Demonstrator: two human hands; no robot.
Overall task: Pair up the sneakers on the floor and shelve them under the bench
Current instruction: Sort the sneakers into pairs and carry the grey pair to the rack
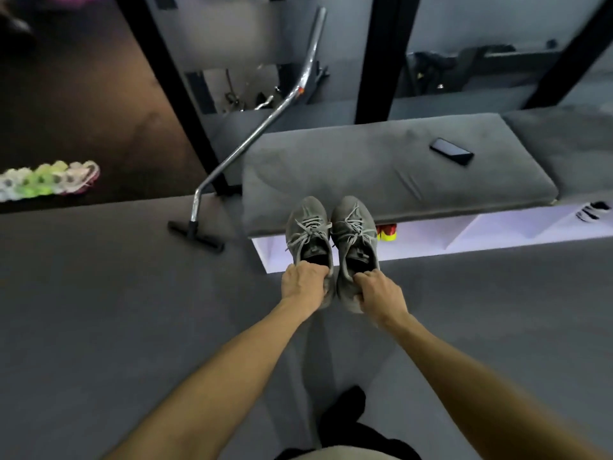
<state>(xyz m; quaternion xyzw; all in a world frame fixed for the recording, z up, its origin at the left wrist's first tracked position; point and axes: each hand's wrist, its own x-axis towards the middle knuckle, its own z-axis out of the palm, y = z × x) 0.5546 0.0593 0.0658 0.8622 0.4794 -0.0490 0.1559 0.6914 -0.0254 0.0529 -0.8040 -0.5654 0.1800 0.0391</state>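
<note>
Grey knit sneakers are held side by side at the centre of the frame, one in each hand, toes pointing toward the top of the picture. The left sneaker [309, 234] is gripped at its heel collar by the left hand [302, 283], whose fingers are closed over the back rim, so that the shoe extends upward in the frame from the grip. The right sneaker [355, 237] is held the same way by the right hand [378, 291], fingers hooked into the opening and closed on the heel. The two shoes are just beside each other, their inner sides nearly touching, laces loosely tied. Their toes overlap the front edge of the grey cushioned bench [381, 174], and below that edge the white shelf [464, 232] is seen, divided into compartments. A red and yellow shoe [387, 232] is partly visible in a compartment just right of the held pair, and a black and white shoe [593, 210] sits at the far right. A dark phone [451, 151] lies on the cushion at upper right. At the left edge a pale green and pink sneaker [46, 180] lies on the darker floor, well apart from the hands
</note>
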